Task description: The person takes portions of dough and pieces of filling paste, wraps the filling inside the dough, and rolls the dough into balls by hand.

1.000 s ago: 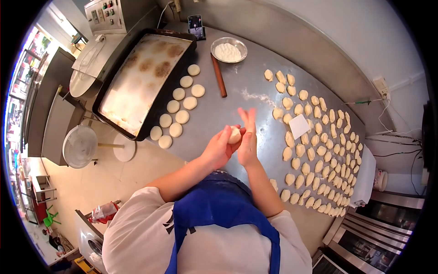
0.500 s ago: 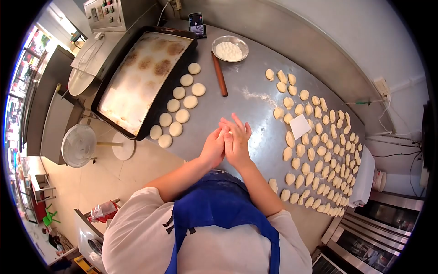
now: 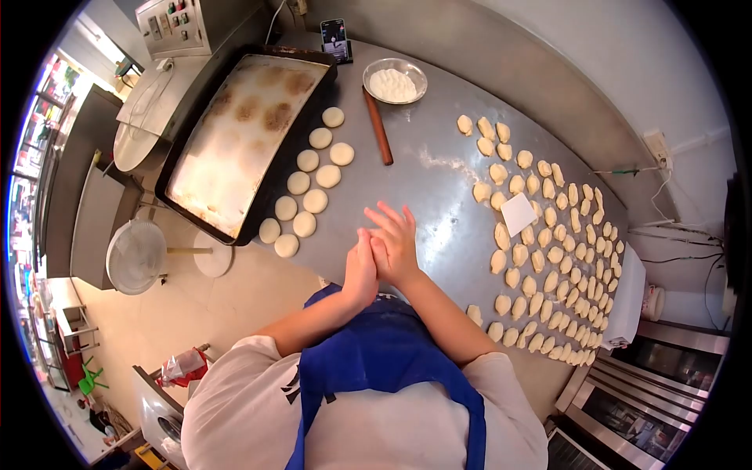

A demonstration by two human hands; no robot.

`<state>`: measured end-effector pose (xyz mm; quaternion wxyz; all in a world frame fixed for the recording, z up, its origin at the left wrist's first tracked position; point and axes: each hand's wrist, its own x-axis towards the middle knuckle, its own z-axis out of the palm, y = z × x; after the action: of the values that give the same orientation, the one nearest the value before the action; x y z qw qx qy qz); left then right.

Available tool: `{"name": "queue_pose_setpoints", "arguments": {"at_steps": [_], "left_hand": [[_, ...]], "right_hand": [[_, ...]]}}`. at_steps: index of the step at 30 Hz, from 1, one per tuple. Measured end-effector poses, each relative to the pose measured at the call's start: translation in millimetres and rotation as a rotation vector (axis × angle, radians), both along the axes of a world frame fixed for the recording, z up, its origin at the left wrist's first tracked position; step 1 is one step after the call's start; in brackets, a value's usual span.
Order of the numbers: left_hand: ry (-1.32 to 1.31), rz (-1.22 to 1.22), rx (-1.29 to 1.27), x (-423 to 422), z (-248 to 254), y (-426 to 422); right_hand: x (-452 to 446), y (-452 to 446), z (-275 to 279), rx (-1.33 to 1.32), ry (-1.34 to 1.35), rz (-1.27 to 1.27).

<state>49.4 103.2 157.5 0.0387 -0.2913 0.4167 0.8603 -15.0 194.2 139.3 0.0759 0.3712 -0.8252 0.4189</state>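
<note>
Over the front of the metal table, my left hand [image 3: 361, 270] presses palm to palm against my right hand [image 3: 396, 247]. The left fingers lie close together, while the right fingers fan outward. Whatever sits between the palms is hidden. To their left are several round, flattened dough pieces [image 3: 315, 200] in two rows. Beyond the hands lies a wooden rolling pin [image 3: 377, 127], its far end by a metal bowl of flour [image 3: 394, 81]. Many small dough lumps [image 3: 520, 254] cover the right side, with a white square scraper [image 3: 518, 214] resting on some of them.
A large black-rimmed baking pan [image 3: 251, 129] stands to the left, beyond the dough rounds. A phone [image 3: 334, 39] is propped at the back of the metal table [image 3: 435, 176]. A white fan [image 3: 135, 256] stands on the floor at left, and metal ovens [image 3: 642, 399] are at lower right.
My joined hands have shifted slightly left and toward my body, and the right fingers are spread further. The dough, rolling pin and bowl stay in place.
</note>
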Motion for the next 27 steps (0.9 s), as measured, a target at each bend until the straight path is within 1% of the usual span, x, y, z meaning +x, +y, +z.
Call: {"name": "queue_pose_setpoints", "arguments": {"at_steps": [1, 2, 4, 5, 6, 7, 8, 9, 10, 11, 12, 13, 14, 16, 18, 19, 22, 25, 26, 27], "left_hand": [[-0.010, -0.028, -0.055, 6, -1, 1], [0.003, 0.027, -0.070, 10, -1, 5], [-0.092, 0.038, 0.253, 10, -6, -6], [-0.138, 0.042, 0.416, 10, -11, -16], [-0.062, -0.094, 0.504, 13, -35, -37], [0.019, -0.147, -0.030, 16, -44, -46], [0.101, -0.198, -0.567, 20, -49, -52], [0.184, -0.240, -1.106, 25, -57, -60], [0.268, -0.393, -1.387, 30, -74, -74], [0.266, -0.498, -1.540, 40, -92, -84], [0.263, -0.604, -1.688, 51, -110, -90], [0.266, -0.711, -1.837, 50, -119, -93], [0.240, -0.708, -1.780, 38, -132, -94], [0.171, -0.716, -1.655, 13, -140, -90], [0.221, -0.788, -1.815, -4, -137, -87], [0.252, -0.822, -1.896, -11, -133, -87], [0.284, -0.860, -1.900, -19, -127, -87], [0.041, -0.653, -1.828, -27, -146, -84], [0.092, -0.705, -1.854, -26, -154, -89], [0.140, -0.762, -1.875, -26, -143, -96]], "right_hand": [[3, 4, -3, 0.006, 0.005, 0.036], [7, 4, -6, 0.037, -0.026, 0.034], [13, 2, -3, 0.104, -0.085, 0.034], [18, -2, -9, -0.001, -0.181, 0.014], [23, -9, -21, -0.107, -0.275, -0.009], [25, -13, -30, -0.216, -0.367, -0.035], [22, -4, -33, -0.176, -0.378, 0.005], [19, 6, -37, -0.201, -0.406, -0.020], [16, 15, -40, -0.224, -0.436, -0.041], [13, 23, -45, -0.245, -0.465, -0.059], [11, 33, -59, -0.190, -0.430, -0.116], [10, 38, -50, -0.231, -0.481, -0.143], [9, 46, -53, -0.193, -0.468, -0.178], [12, 62, -55, -0.126, -0.449, -0.232], [11, 67, -55, -0.078, -0.408, -0.266], [13, 64, -55, -0.095, -0.436, -0.283], [14, 62, -49, -0.125, -0.476, -0.291], [11, 66, -45, -0.055, -0.393, -0.246], [13, 69, -46, -0.033, -0.333, -0.256], [18, 72, -47, -0.047, -0.390, -0.282]]}}
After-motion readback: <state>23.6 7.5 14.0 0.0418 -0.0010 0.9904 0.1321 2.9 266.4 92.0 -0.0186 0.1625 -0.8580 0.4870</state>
